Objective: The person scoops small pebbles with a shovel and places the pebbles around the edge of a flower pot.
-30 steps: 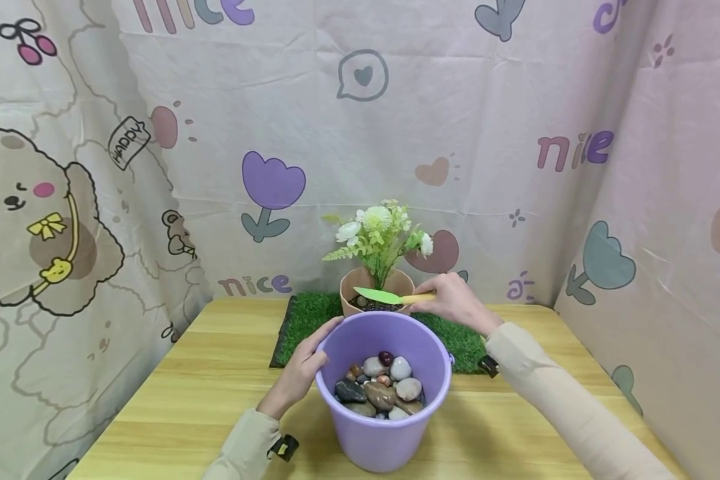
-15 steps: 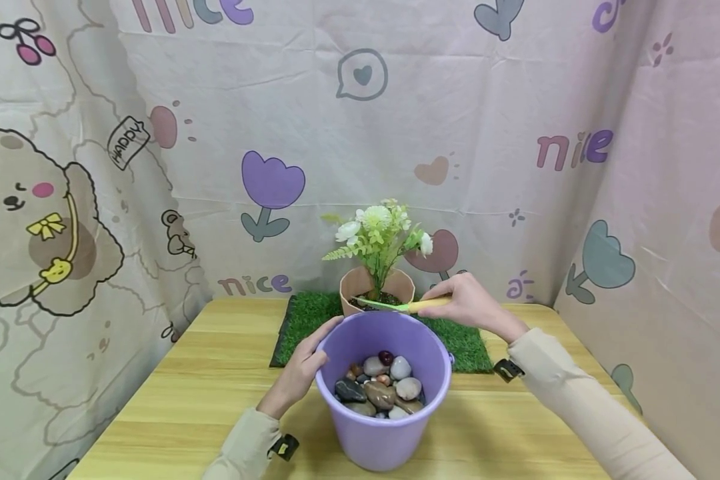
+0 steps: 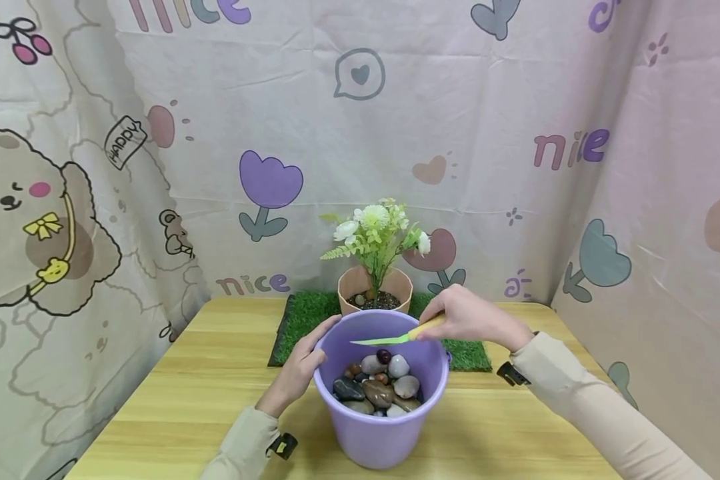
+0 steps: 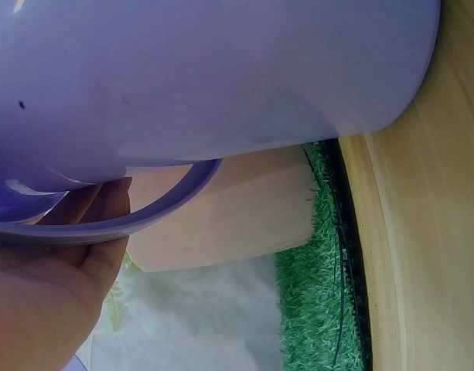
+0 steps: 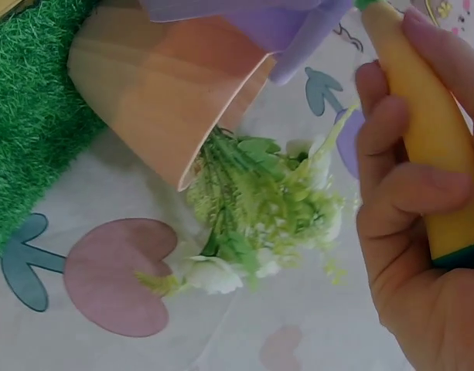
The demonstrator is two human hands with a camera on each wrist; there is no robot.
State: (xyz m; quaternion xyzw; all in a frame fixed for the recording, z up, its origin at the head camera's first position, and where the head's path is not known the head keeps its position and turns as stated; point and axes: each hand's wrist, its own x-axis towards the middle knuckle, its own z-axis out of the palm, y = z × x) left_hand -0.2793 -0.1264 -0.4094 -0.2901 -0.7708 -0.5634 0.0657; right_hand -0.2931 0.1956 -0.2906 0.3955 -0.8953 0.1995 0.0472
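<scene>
Currently, the light-purple round plastic bucket (image 3: 379, 447) is gripped at its rim by the left hand (image 3: 294, 373), on the bucket's left side, with the index finger laid along the edge. The small trowel with a yellow handle and a bright green pointed blade (image 3: 403, 338) is held in the right hand (image 3: 471, 317), fingers curled round the handle, at the bucket's far right rim.

Key relation, as judged: blade to stones. The trowel's long axis is laid roughly crosswise over the bucket's mouth, tip directed to the bucket's left side, handle end raised a little. The blade is seen nearly edge-on. Smooth black, brown and grey stones (image 3: 378, 393) are heaped inside the bucket, below the blade and nearer the person; no contact is made out, and the height of the gap cannot be told. The left hand is kept apart from the trowel.

Beyond the bucket, a peach scallop-rimmed pot (image 3: 349, 283) with white-and-green flowers (image 3: 375, 220) is set on a green artificial-grass mat (image 3: 471, 357).

Blade and stones are shown only in the head view. In the right wrist view the finger wrap and the dark-green handle end (image 5: 459, 256) are shown instead. In the left wrist view a curved purple loop (image 4: 171, 199), probably the bucket's handle, is seen at the left fingers; it is hidden from the head camera.
</scene>
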